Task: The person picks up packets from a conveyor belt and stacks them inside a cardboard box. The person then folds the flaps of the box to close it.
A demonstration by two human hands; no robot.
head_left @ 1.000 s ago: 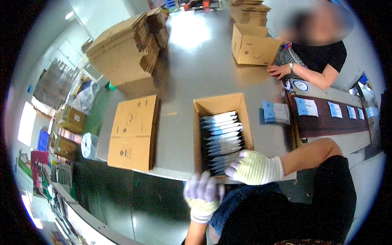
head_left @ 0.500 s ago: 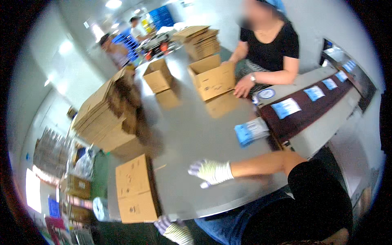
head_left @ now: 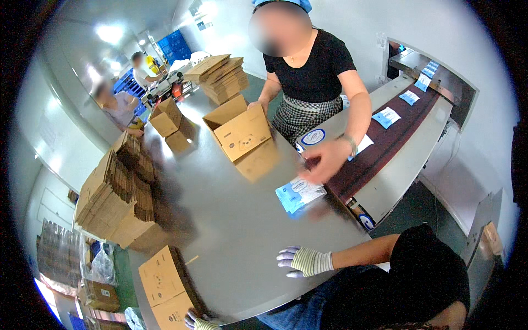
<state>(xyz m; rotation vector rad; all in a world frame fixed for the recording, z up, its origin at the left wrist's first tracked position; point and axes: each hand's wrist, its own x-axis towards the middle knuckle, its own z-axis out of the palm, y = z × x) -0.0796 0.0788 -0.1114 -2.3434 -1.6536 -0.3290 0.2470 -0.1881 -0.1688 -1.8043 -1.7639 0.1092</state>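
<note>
My right hand (head_left: 302, 261), in a striped glove with purple fingertips, is open over the table's near edge, fingers stretched out and holding nothing. At the lower edge of the view my left hand (head_left: 201, 322), gloved alike, is partly cut off. Its fingers are spread against the near corner of a closed cardboard box (head_left: 169, 289) at the table's left. Beyond my right hand, blue and white packets (head_left: 294, 199) lie on the metal table. A co-worker's blurred bare hand (head_left: 325, 162) reaches over them, while that person's other hand touches an open cardboard box (head_left: 242, 135).
A conveyor belt (head_left: 363, 165) at the right carries several blue and white packets. Flattened cartons are piled at the left (head_left: 118, 192) and far end (head_left: 220, 77). Another open box (head_left: 166, 118) stands farther back. Two more people are in the background.
The view has turned. My right hand has drawn back rightward, away from the closed box; my left stays by its corner. The co-worker's hand has moved from beside the open box toward the packets.
</note>
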